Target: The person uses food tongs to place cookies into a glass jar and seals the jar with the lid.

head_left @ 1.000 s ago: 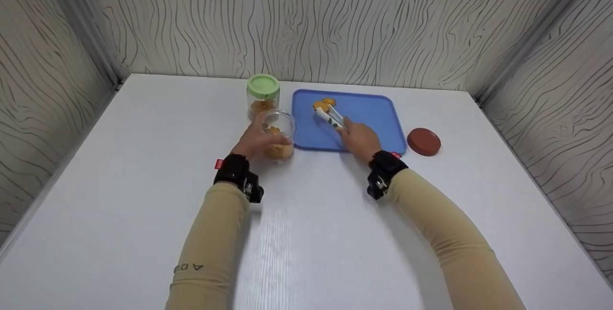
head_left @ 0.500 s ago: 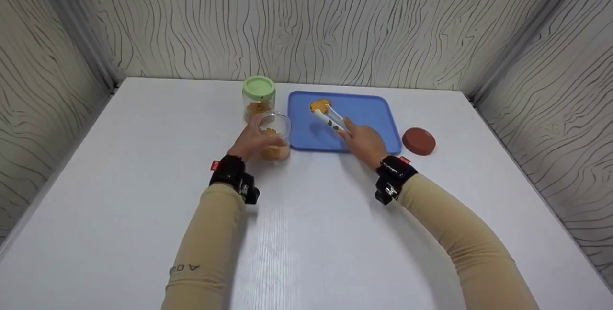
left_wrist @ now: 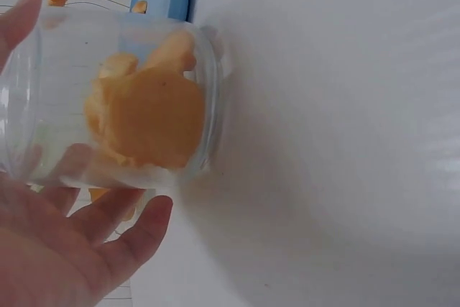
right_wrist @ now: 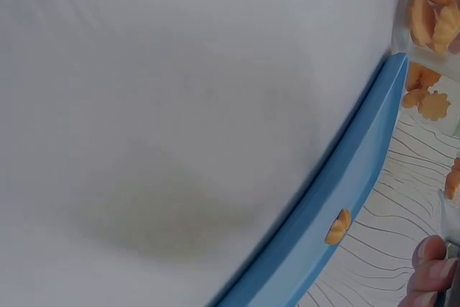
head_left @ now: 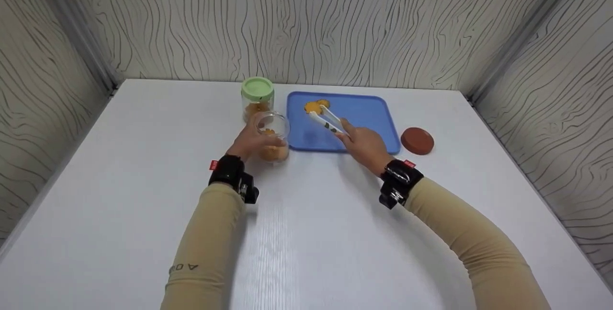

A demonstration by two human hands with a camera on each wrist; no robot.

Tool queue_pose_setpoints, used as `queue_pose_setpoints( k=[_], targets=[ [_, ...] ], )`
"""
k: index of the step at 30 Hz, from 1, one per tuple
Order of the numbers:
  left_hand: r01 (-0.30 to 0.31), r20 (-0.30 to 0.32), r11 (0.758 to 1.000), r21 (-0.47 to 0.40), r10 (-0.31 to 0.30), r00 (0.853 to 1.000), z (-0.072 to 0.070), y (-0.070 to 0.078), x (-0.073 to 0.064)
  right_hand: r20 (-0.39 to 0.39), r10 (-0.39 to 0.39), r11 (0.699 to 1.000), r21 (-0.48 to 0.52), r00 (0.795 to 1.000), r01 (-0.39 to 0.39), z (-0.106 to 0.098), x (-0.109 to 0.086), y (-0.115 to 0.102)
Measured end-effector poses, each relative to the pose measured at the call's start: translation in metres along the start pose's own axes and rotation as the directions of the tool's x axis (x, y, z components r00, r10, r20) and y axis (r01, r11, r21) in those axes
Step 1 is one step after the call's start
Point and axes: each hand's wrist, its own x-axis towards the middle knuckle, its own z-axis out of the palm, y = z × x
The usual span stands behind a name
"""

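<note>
My left hand (head_left: 252,141) grips an open clear jar (left_wrist: 65,55) with several orange-brown cookies (left_wrist: 154,116) inside. Its thumb and fingers lie on opposite sides of the jar's wall. My right hand (head_left: 366,147) holds white tongs (head_left: 330,120) with a green leaf pattern. Between the tongs' tips is a scalloped cookie (head_left: 313,108), raised above the blue tray (head_left: 368,123). Another cookie (right_wrist: 338,226) lies on the tray, partly behind the raised one in the head view. Only the fingertips of the right hand show in the right wrist view.
Just behind the held jar stands a second jar with a green lid (head_left: 257,88), with cookies in it. A red-brown lid (head_left: 417,140) lies right of the tray on the white table (head_left: 306,233). Wood-patterned panels (head_left: 287,22) rise behind and at both sides.
The tongs have lifted a cookie off the tray and shifted slightly left with it. My left hand and its jar stay nearly in place; the head view has shifted a little.
</note>
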Motion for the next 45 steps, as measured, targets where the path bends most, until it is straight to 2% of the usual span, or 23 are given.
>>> queue_pose_setpoints(
  k=[11,17,22,28,38,41,45],
  targets=[
    [-0.006,-0.004,1.000,0.006,0.006,1.000,0.001,0.000,0.000,0.021,-0.016,0.999,0.032,1.000,0.015,-0.013,-0.010,-0.020],
    [0.001,-0.002,1.000,0.007,-0.001,1.000,0.001,0.002,-0.001,0.011,-0.071,0.996,0.061,0.997,0.070,-0.018,-0.013,-0.035],
    [0.027,-0.008,1.000,0.012,-0.026,1.000,0.002,0.003,0.000,-0.008,-0.132,0.990,0.049,0.991,0.132,-0.016,-0.014,-0.045],
    [0.055,-0.005,0.998,0.010,-0.055,0.998,0.002,-0.001,0.006,0.011,-0.148,0.987,0.060,0.989,0.147,-0.014,-0.014,-0.052],
    [0.064,-0.007,0.998,0.012,-0.064,0.998,0.003,0.001,0.005,0.029,-0.178,0.983,0.049,0.984,0.176,-0.010,-0.012,-0.064],
    [0.062,-0.009,0.998,0.010,-0.062,0.998,0.003,0.001,0.004,0.040,-0.177,0.983,0.053,0.983,0.175,-0.008,-0.012,-0.067],
    [0.019,-0.015,1.000,0.003,-0.019,1.000,0.003,0.003,0.002,0.049,-0.183,0.982,0.046,0.982,0.181,-0.005,-0.011,-0.069]
  ],
)
